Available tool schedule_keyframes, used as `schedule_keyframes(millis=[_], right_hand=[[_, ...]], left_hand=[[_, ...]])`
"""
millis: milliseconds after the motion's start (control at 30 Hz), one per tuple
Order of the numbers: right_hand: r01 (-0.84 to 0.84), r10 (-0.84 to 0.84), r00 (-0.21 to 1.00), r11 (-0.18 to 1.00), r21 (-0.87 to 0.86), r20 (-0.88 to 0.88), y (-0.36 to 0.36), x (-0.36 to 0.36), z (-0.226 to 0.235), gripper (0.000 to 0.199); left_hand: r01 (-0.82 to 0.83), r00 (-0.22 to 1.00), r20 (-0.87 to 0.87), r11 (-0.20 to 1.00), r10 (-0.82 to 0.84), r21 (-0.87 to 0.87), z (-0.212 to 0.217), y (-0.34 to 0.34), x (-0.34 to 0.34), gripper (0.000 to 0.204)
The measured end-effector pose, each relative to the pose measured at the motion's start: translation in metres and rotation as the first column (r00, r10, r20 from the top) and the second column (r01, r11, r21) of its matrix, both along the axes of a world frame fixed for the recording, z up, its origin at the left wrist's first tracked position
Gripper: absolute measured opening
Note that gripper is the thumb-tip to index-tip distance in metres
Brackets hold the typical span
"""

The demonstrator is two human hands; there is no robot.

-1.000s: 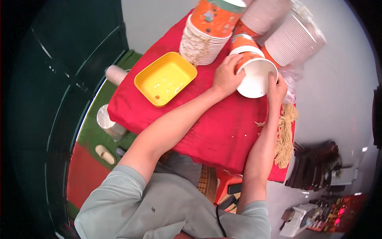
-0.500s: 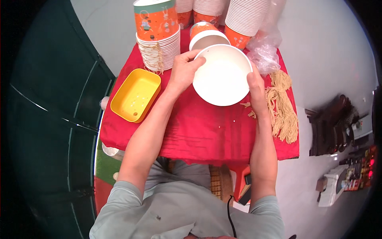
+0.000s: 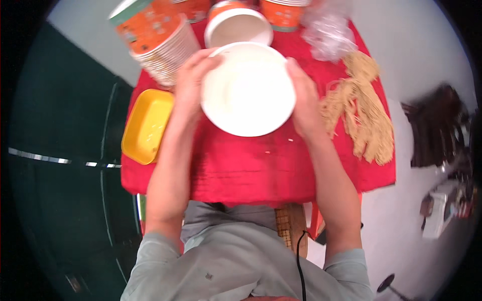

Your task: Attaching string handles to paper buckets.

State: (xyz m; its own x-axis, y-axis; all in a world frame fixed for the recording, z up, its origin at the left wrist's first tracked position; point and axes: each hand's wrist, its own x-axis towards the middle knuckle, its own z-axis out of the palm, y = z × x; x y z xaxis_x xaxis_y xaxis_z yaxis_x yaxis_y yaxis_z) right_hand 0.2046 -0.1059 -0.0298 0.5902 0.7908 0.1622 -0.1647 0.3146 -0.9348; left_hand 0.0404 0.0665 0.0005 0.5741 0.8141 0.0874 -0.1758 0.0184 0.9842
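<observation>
Between my two hands is a round white paper tub [image 3: 248, 90], its pale inside facing up toward me. My left hand [image 3: 192, 80] grips its left rim, with the thumb over the edge. Against the right side of the tub presses my right hand [image 3: 304, 95], fingers along the outer wall. Just beyond it another paper tub [image 3: 213, 31] lies on its side, its white mouth toward me and its outside orange. To the right, a bundle of tan strings [image 3: 369, 115] is spread on the red cloth.
A red-covered table [image 3: 241, 175] is in front of me. At its left are a yellow plastic box [image 3: 145, 128] and a stack of orange-and-white tubs [image 3: 168, 50]. More tubs [image 3: 283, 15] and a crumpled clear plastic bag [image 3: 329, 35] stand along the far side.
The view has shifted and tilted, so the tub stacks now sit farther up and left. Both hands still hold the tub, which appears larger and further left.
</observation>
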Motion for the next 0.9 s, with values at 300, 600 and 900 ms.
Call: schedule_keyframes(millis=[300, 600, 900], right_hand=[[-0.079, 0.062, 0.989, 0.989, 0.128, 0.136, 0.001, -0.008, 0.009, 0.054], [0.001, -0.170, 0.800, 0.959, 0.283, 0.575, 0.004, 0.009, -0.002, 0.049], [0.441, -0.358, 0.703, 0.897, 0.019, 0.615, -0.016, 0.059, 0.011, 0.036]], left_hand=[[0.003, 0.999, -0.042, 1.000, -0.003, -0.015, 0.011, 0.006, -0.012, 0.024], [0.075, 0.996, -0.072, 0.865, -0.045, 0.497, 0.017, -0.007, -0.014, 0.031], [0.472, 0.880, -0.267, 0.785, -0.393, 0.400, 0.040, -0.011, -0.036, 0.039]])
